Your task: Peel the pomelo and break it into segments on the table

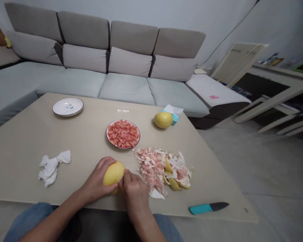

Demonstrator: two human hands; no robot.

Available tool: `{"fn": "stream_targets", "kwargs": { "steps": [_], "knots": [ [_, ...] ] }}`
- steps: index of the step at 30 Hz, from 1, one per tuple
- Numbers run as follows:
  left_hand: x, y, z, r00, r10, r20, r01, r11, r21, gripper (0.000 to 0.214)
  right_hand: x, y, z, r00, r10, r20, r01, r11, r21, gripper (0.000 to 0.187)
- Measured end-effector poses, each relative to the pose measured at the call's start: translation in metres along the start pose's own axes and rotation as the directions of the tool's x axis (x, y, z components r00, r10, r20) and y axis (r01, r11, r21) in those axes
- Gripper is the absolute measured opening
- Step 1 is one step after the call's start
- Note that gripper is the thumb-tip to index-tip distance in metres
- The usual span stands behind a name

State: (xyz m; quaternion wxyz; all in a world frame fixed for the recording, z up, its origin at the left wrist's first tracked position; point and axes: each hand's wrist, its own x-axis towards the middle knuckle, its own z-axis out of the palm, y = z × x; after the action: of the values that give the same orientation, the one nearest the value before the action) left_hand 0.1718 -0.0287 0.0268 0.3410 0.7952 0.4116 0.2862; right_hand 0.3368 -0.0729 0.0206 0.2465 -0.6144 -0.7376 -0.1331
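A yellow pomelo [114, 174] rests near the front edge of the beige table [27, 134]. My left hand [98, 179] wraps round its left side and holds it. My right hand [135, 193] is closed against the fruit's right side, fingertips pressed into the peel. Just right of my hands lies a heap of pink-white pith and yellow peel scraps [164, 168]. Behind the fruit stands a plate of pink fruit pieces [123, 133].
A teal-handled knife [208, 207] lies at the table's front right. Crumpled tissue [53, 165] lies at left, an empty white plate [68, 107] at back left, a second whole pomelo [163, 119] beside a tissue pack [173, 112] at back right. A grey sofa [116, 67] stands behind.
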Motion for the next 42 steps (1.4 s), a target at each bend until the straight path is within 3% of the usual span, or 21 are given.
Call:
{"fn": "stream_targets", "kwargs": {
  "steps": [4,7,10,14,16,18,22,24,26,30,34,38,42],
  "knots": [
    [-0.001,-0.001,-0.001,1.0,0.019,-0.008,-0.019,1.0,-0.01,0.064,0.004,0.005,-0.006,0.995,0.097,-0.008,-0.094,0.982,0.162,0.02],
    [-0.002,-0.004,-0.003,0.999,0.023,0.025,-0.023,1.0,-0.017,0.065,0.007,0.011,-0.013,0.982,0.182,0.052,-0.189,0.926,0.328,0.025],
    [-0.003,-0.007,-0.006,0.998,0.027,0.06,-0.026,0.999,-0.029,0.068,0.012,0.016,-0.019,0.949,0.275,0.154,-0.315,0.83,0.46,0.027],
    [-0.005,-0.01,-0.013,0.993,0.038,0.108,-0.034,0.999,-0.04,0.067,0.02,0.032,-0.024,0.866,0.399,0.3,-0.497,0.63,0.596,0.023],
    [-0.006,-0.01,-0.018,0.992,0.037,0.124,-0.032,0.998,-0.05,0.066,0.021,0.046,-0.024,0.837,0.438,0.328,-0.541,0.58,0.609,0.023],
    [-0.007,-0.009,-0.022,0.99,0.019,0.14,-0.011,0.998,-0.057,0.065,0.018,0.063,-0.023,0.844,0.456,0.284,-0.533,0.653,0.537,0.025],
    [-0.008,-0.008,-0.028,0.982,-0.027,0.188,0.037,0.998,-0.047,0.071,0.009,0.09,-0.017,0.916,0.391,0.084,-0.4,0.889,0.222,0.03],
    [-0.007,-0.009,-0.029,0.978,-0.043,0.202,0.05,0.998,-0.031,0.077,0.007,0.089,-0.016,0.935,0.355,-0.016,-0.352,0.931,0.097,0.032],
    [-0.007,-0.011,-0.029,0.976,-0.044,0.215,0.049,0.999,-0.019,0.078,0.007,0.077,-0.016,0.947,0.318,-0.047,-0.315,0.946,0.073,0.033],
    [-0.006,-0.014,-0.03,0.971,-0.029,0.235,0.036,0.999,-0.025,0.074,0.008,0.04,-0.018,0.977,0.198,0.085,-0.215,0.921,0.326,0.027],
    [-0.006,-0.014,-0.029,0.97,0.001,0.244,0.009,0.999,-0.039,0.075,0.01,0.019,-0.023,0.953,0.063,0.297,-0.223,0.807,0.546,0.035],
    [-0.006,-0.011,-0.026,0.968,0.005,0.251,0.007,0.999,-0.048,0.074,0.014,0.017,-0.032,0.936,-0.022,0.35,-0.188,0.812,0.552,0.029],
    [-0.006,-0.007,-0.02,0.976,-0.035,0.214,0.046,0.998,-0.047,0.072,0.011,0.014,-0.029,0.935,-0.044,0.353,-0.12,0.896,0.428,0.032]
  ]
}}
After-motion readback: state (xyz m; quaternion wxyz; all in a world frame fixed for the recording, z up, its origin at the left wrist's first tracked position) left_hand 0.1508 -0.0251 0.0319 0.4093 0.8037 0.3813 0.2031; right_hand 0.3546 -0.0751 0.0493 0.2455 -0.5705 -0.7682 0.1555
